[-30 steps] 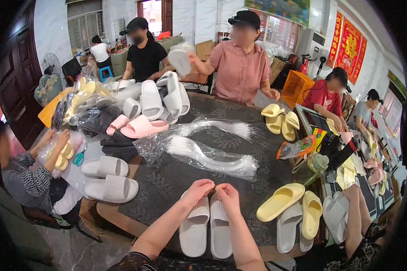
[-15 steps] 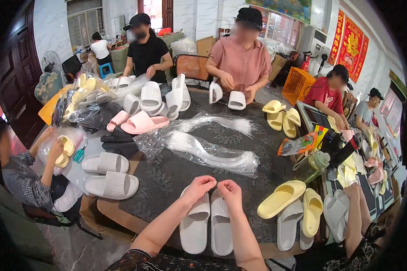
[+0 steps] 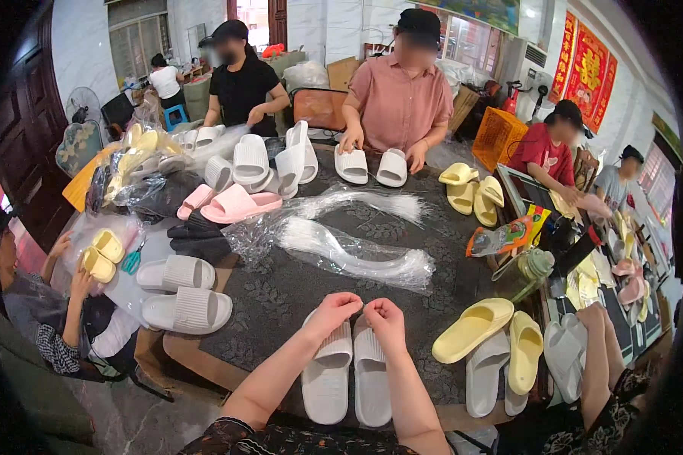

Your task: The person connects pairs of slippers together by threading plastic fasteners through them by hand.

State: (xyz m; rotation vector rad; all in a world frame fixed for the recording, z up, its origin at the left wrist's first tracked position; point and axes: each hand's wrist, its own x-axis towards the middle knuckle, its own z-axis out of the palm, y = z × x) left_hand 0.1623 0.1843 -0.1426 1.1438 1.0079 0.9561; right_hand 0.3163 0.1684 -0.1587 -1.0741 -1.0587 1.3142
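Observation:
Close together above the toe ends of two pale grey slide slippers, my left hand (image 3: 335,311) and my right hand (image 3: 385,318) are both closed in a pinch. Anything between the fingertips is too small to make out. The left slipper (image 3: 325,390) and the right slipper (image 3: 372,392) lie side by side at the table's near edge, soles down, insoles showing. Beyond my hands lies a bundle of thin clear plastic strands (image 3: 341,250) in clear film, with a second strand bundle (image 3: 387,203) behind it.
Yellow slippers (image 3: 474,331) and a grey slipper (image 3: 486,379) lie to my right, near a green-lidded bottle (image 3: 525,273). Grey slippers (image 3: 187,309), teal scissors (image 3: 132,260) and pink slippers (image 3: 240,205) are on the left. Co-workers sit or stand around the table, handling slippers.
My hands have barely moved. Across the table, the person in pink has set a tilted white slipper flat beside its mate. At the left, a co-worker's hands and yellow slippers have shifted.

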